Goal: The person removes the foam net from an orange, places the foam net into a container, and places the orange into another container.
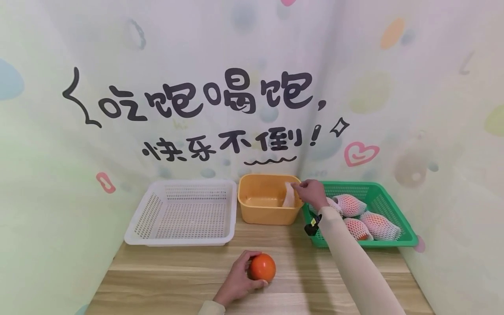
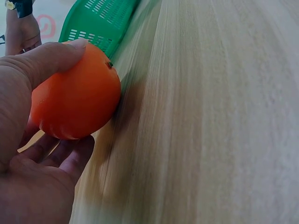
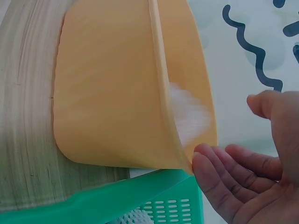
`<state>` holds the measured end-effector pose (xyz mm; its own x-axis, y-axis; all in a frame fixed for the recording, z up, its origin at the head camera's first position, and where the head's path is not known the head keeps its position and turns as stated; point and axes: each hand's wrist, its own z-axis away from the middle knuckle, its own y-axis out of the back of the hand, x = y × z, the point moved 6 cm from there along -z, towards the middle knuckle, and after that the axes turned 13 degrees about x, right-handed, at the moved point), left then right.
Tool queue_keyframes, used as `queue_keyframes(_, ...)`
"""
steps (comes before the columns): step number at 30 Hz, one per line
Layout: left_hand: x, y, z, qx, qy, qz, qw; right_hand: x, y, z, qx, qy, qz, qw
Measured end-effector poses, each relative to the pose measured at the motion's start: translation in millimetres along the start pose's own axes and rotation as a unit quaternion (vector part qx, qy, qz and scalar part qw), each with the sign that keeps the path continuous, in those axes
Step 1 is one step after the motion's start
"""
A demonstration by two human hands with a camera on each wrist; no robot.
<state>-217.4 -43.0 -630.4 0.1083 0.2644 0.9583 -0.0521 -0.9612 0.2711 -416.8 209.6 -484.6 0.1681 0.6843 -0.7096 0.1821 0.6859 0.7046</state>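
My left hand (image 1: pixel 239 280) grips a bare, glossy orange (image 1: pixel 263 267) low over the wooden table, thumb on one side and fingers on the other. Its small stem end shows in the left wrist view. At the right rim of a yellow bin (image 1: pixel 271 215), my right hand (image 1: pixel 312 193) has its thumb apart from its fingers and holds nothing. A white foam net (image 3: pixel 189 114) is inside the bin, just off the fingertips and blurred in the right wrist view.
A green basket (image 1: pixel 409 238) at the right holds several fruits in pink-and-white foam nets (image 1: pixel 379 226). At the left stands a white perforated basket (image 1: pixel 181 242). Behind them hangs a printed wall cloth (image 1: pixel 197 48). All the containers stand along the back of the wooden table (image 1: pixel 157 280).
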Motion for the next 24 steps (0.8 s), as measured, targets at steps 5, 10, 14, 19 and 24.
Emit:
queue_keyframes(5,0.7,-1.1,1.5,-0.002,-0.002,-0.003,1.0,-2,1,9.0,-0.01,0.017,-0.007,0.9998)
queue_keyframes(10,3.5,-1.0,3.1,0.007,-0.012,-0.022,0.9997,-5,3,19.5,-0.005,0.051,-0.001,0.9987)
queue_keyframes(14,6.6,-0.5,4.0,0.015,-0.021,-0.032,0.9991,-7,3,27.3,-0.007,0.076,-0.001,0.9971)
queue_keyframes(19,7.8,1.4,4.7,0.029,-0.019,-0.038,0.9987,-7,1,35.6,-0.018,0.087,-0.015,0.996)
queue_keyframes(24,11.8,4.4,4.5,0.034,-0.017,-0.032,0.9988,-8,1,46.1,-0.017,0.109,-0.027,0.9936)
